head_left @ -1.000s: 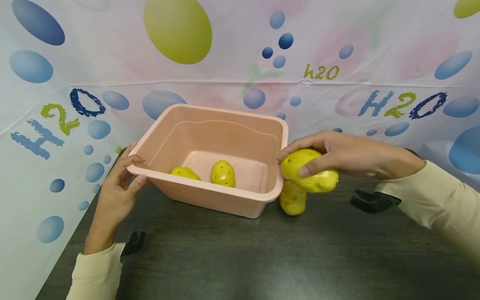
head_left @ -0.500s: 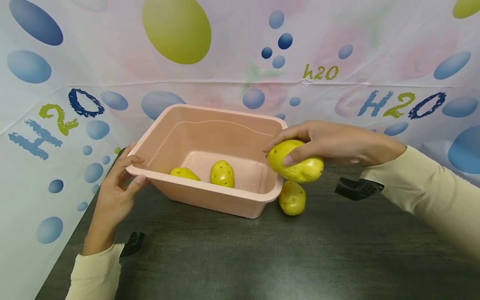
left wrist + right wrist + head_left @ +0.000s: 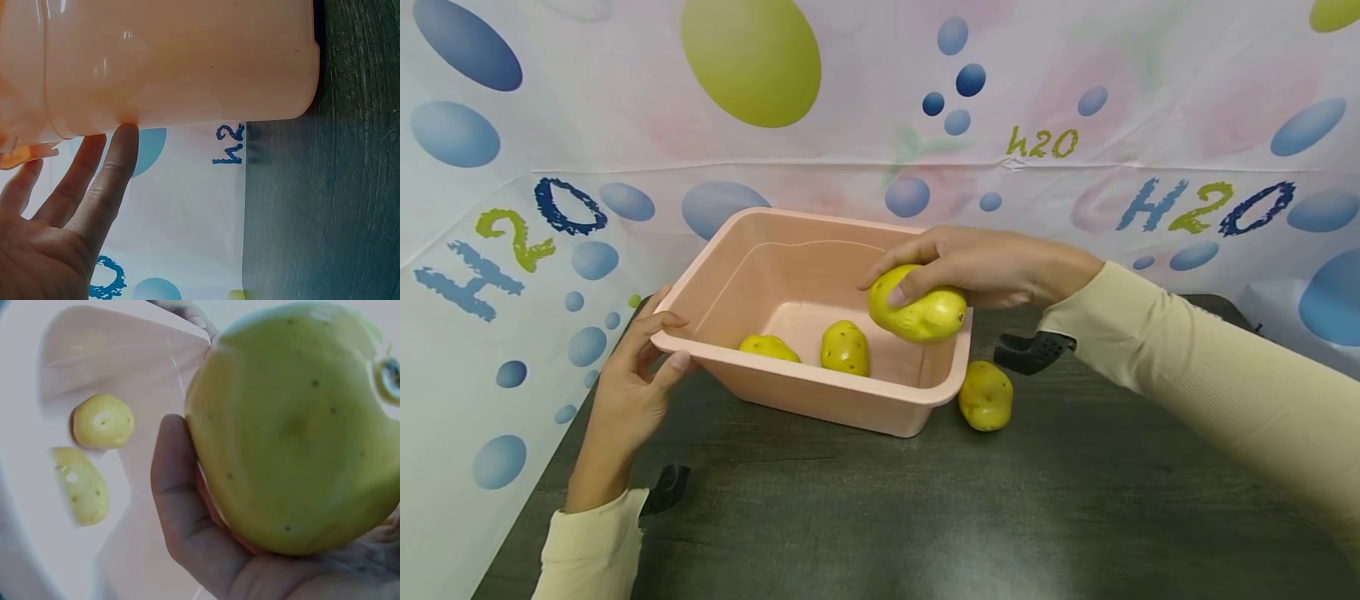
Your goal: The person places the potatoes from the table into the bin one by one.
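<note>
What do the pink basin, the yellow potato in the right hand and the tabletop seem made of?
Pink basin: probably moulded plastic, smooth and glossy, with rounded corners and bright highlights.
Yellow potato: perhaps plastic or coated foam, glossy; the lacquer-like shine hints at a model.
Tabletop: dark wood-grain finish with a soft sheen; wood or laminate, unclear.

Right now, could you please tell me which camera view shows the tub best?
The head view: it shows nearly the whole tub, rim and inside. The left wrist view shows only part of its outside; the right wrist view, mainly its inside.
</note>
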Demonstrator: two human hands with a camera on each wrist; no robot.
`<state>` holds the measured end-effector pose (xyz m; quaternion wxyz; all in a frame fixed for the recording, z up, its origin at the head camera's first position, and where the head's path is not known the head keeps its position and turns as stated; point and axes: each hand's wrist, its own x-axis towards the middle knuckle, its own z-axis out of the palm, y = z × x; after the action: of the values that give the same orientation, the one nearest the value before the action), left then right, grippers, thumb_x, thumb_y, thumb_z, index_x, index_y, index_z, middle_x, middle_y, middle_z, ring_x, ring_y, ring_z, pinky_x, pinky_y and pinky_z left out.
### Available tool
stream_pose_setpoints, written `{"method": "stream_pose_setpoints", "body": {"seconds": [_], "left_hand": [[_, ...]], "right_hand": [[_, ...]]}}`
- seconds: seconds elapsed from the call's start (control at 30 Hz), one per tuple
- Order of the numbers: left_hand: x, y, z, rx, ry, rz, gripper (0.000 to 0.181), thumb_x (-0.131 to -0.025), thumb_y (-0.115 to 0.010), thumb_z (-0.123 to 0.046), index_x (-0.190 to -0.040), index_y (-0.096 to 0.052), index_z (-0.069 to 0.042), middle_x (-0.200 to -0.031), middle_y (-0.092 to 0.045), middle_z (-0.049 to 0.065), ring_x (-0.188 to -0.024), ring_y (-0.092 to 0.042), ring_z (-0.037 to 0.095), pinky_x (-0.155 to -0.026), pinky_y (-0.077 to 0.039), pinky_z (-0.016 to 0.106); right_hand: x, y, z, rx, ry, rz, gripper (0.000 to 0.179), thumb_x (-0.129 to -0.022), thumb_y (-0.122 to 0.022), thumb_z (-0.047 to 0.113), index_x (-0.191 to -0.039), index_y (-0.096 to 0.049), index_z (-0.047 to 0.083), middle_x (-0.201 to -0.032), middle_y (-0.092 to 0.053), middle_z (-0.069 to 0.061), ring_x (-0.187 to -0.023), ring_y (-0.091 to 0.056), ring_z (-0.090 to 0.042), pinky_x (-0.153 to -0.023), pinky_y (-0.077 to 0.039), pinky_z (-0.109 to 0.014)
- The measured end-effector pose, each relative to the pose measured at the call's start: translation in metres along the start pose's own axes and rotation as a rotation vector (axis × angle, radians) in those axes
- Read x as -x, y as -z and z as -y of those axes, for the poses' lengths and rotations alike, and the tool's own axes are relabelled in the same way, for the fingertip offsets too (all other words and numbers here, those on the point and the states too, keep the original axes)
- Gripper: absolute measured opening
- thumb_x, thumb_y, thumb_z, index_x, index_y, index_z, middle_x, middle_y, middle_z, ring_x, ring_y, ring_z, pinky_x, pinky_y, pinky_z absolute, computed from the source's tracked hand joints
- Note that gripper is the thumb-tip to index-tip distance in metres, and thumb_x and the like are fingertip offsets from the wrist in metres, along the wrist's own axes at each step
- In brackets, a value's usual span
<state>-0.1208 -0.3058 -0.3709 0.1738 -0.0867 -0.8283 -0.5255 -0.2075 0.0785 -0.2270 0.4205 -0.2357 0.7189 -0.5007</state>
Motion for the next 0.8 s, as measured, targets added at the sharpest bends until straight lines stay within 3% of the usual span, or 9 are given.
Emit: {"method": "stream_pose_setpoints", "body": {"seconds": [0.23, 0.63, 0.8], "left_hand": [[0.0, 0.0, 0.0, 0.008, 0.007, -0.004, 0.041, -0.101, -0.063, 0.001, -0.141, -0.054, 0.002, -0.174, -0.027, 0.002, -0.141, -0.044, 0.052, -0.082, -0.057, 0.011], [-0.001, 0.0, 0.001, 0.004, -0.004, -0.004, 0.04, -0.101, -0.063, 0.0, -0.14, -0.054, 0.002, -0.174, -0.027, 0.003, -0.143, -0.042, 0.055, -0.083, -0.056, 0.01], [-0.001, 0.0, 0.002, 0.012, -0.007, -0.002, 0.041, -0.101, -0.064, 0.001, -0.141, -0.054, 0.002, -0.174, -0.027, 0.002, -0.143, -0.041, 0.054, -0.083, -0.056, 0.011]], "right_hand": [[-0.028, -0.004, 0.007, -0.067, 0.004, 0.003, 0.049, -0.102, -0.057, 0.016, -0.151, -0.053, 0.009, -0.131, -0.056, -0.015, -0.09, -0.064, -0.016, -0.075, -0.06, -0.024], [-0.079, -0.012, 0.01, -0.23, 0.003, -0.092, 0.042, -0.105, -0.059, 0.015, -0.146, -0.058, 0.009, -0.13, -0.059, -0.013, -0.1, -0.06, -0.022, -0.079, -0.062, -0.032], [-0.1, -0.015, 0.009, -0.233, 0.006, -0.144, 0.031, -0.103, -0.063, 0.02, -0.132, -0.063, 0.008, -0.117, -0.06, -0.011, -0.095, -0.061, -0.022, -0.076, -0.062, -0.033]]}}
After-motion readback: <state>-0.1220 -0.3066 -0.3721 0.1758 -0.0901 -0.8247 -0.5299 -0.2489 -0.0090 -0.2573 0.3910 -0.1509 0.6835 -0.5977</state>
